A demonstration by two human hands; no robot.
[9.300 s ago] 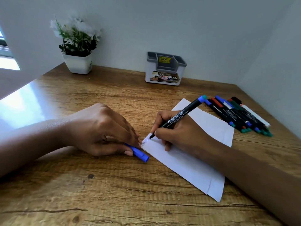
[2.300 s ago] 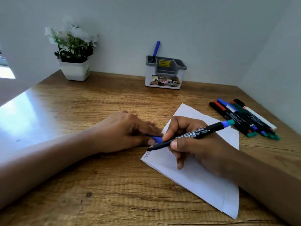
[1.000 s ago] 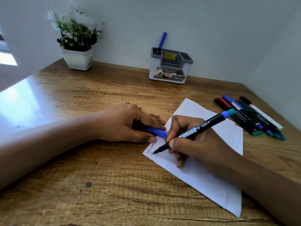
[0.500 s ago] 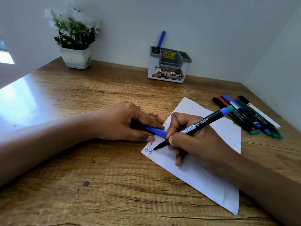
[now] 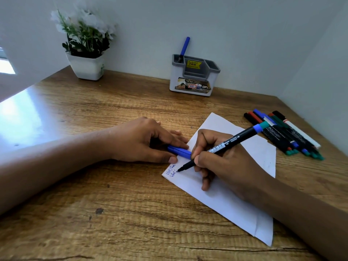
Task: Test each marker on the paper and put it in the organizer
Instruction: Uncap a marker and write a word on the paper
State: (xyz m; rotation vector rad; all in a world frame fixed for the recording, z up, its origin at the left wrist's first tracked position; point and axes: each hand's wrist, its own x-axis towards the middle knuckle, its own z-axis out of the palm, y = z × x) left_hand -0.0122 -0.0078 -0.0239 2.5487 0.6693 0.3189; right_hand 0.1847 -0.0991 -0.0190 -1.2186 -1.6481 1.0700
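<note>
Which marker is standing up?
The blue-capped marker in the left slot of the grey-and-white plastic organizer. The loose markers lie flat on the wooden table; the right hand holds a black marker slanted.

Two bare arms, left forearm [image 5: 56, 166] uncovered from near-left frame edge to wrist, right forearm [image 5: 301, 210] uncovered from near-right edge, left grip [image 5: 143, 142] and right grip [image 5: 226, 162] bare, fingernails short, thumbnail showing on left grip

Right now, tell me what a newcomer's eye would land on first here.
At centre, the right hand writes in blue with a black marker at a corner of the paper, while the left hand holds a blue cap beside it. Loose markers lie piled at the right; one blue marker stands in the organizer by the wall.
</note>
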